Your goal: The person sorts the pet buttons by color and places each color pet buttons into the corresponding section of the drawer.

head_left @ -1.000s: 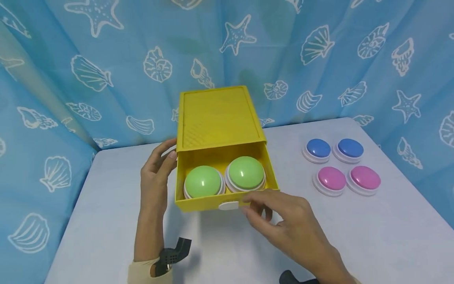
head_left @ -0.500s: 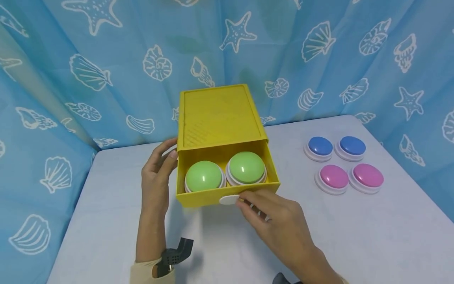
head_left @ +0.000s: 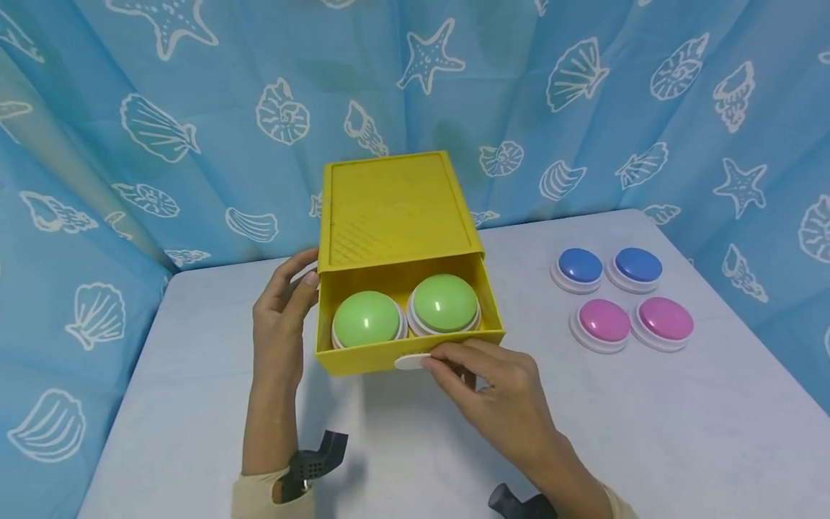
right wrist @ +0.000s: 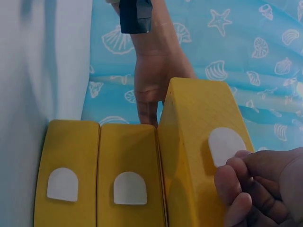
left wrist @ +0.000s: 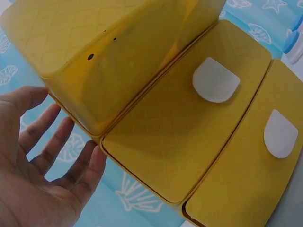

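A yellow drawer cabinet stands on the white table with its top drawer pulled out. Two green dome-topped buttons with white rims lie side by side in that drawer. With thumb and fingertips, my right hand pinches the white drawer handle; the right wrist view shows this handle partly behind the fingers. My left hand rests against the cabinet's left side, fingers spread and loosely bent, as the left wrist view confirms. Two lower drawers below are closed.
At the right of the table lie two blue dome buttons and two pink ones, all with white bases. A blue curtain with shell prints hangs behind and along both sides.
My right hand has moved slightly left and taken hold of the drawer handle. The left hand stays at the cabinet's side. The drawer remains pulled out, with little visible movement.
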Tool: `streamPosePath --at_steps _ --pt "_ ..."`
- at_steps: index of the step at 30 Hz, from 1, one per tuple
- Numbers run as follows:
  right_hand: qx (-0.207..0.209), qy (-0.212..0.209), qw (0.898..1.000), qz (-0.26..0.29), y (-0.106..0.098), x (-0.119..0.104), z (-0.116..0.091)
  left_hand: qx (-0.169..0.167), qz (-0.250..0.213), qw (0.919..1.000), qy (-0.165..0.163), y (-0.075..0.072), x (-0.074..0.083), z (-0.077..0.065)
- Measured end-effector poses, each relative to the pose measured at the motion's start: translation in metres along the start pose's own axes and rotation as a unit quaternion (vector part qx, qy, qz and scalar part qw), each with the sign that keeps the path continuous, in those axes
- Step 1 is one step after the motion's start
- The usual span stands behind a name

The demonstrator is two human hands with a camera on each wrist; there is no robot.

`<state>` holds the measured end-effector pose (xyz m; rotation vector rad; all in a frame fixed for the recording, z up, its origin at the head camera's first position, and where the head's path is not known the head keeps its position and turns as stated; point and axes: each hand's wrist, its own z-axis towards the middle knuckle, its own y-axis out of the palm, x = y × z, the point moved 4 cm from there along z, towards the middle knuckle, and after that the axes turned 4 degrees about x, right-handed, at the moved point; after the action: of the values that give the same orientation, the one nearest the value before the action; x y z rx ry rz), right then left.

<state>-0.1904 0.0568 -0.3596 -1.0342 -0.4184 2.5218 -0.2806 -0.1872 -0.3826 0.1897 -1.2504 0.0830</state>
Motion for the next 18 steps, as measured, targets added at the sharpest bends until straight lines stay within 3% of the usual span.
streamPosePath --at_steps 18 --pt "-0.016 0.009 1.0 -0.01 0.005 0.015 0.014 0.006 0.013 0.9999 -0.003 0.002 0.003 -0.001"
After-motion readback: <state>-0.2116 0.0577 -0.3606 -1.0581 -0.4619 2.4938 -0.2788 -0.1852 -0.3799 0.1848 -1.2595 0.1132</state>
